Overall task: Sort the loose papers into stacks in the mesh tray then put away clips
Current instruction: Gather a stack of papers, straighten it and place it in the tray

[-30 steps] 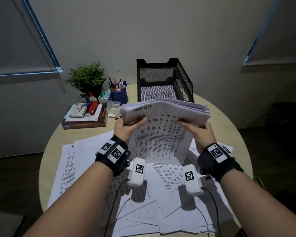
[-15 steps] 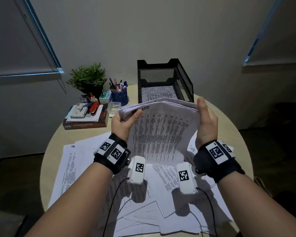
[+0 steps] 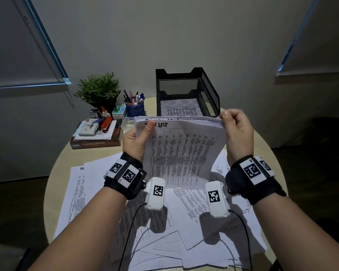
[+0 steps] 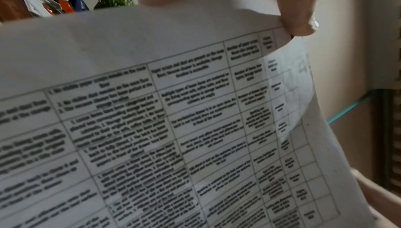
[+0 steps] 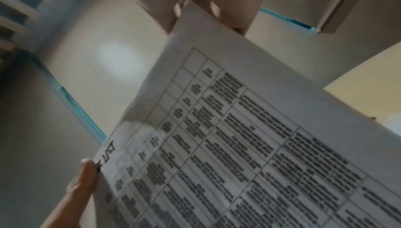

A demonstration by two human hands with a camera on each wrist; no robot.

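I hold a stack of printed papers (image 3: 181,151) upright, its lower edge standing on the loose sheets (image 3: 188,227) spread over the round table (image 3: 262,141). My left hand (image 3: 137,141) grips the stack's upper left corner, thumb across the "TASK LIST" heading. My right hand (image 3: 236,130) pinches the upper right corner between thumb and fingers. The black mesh tray (image 3: 209,90) stands just behind the stack at the table's far edge. Both wrist views are filled by the stack (image 4: 173,128) (image 5: 249,146) and the fingers at its corners. No clips are visible.
At the far left are a potted plant (image 3: 99,90), a blue pen cup (image 3: 135,108) and a pile of books (image 3: 95,141) topped with small items, including an orange stapler (image 3: 107,123). More sheets (image 3: 80,188) cover the table's left and near side.
The stack has gone from sagging over both hands to standing upright on its lower edge. My right hand moved from under the papers to the top right corner and now pinches it.
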